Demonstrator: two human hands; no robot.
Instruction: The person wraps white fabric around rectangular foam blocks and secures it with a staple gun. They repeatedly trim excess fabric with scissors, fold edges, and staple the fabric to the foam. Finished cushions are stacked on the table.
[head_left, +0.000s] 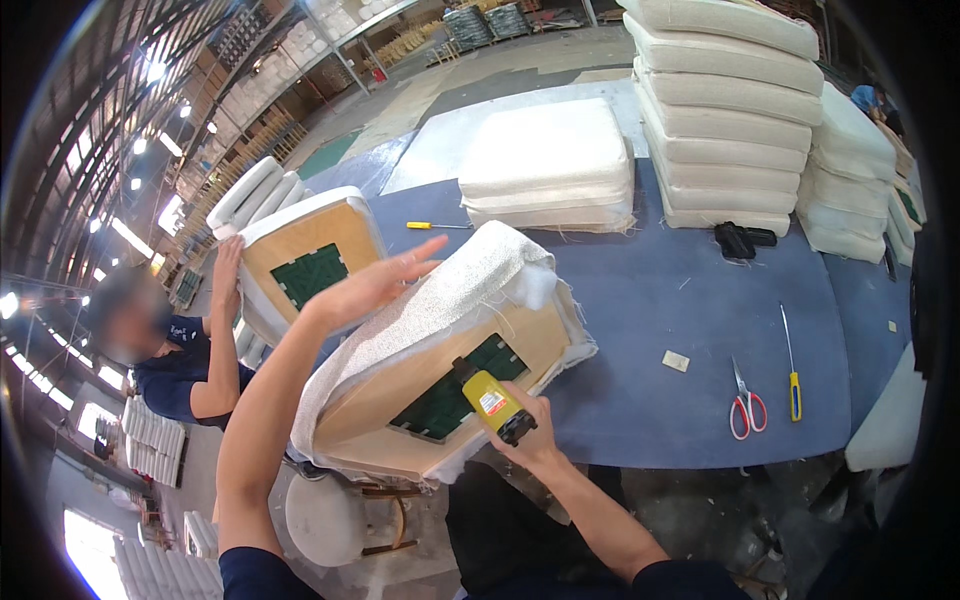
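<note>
My right hand grips a yellow and black staple gun, its black nose over the underside of an upholstered seat. That seat is tilted up at the table's near edge, its plywood base and dark green webbed panel showing. Light woven fabric wraps the upper edge, with frayed threads and a tuft of white wadding at the corner. My left hand has its fingers stretched out, over the far side of the fabric; it appears to hold nothing, and whether it touches the seat I cannot tell.
Across the blue table lie scissors, a yellow-handled screwdriver, another screwdriver and a black tool. Stacked cushions stand behind. At left, a co-worker holds another seat. A round stool stands below.
</note>
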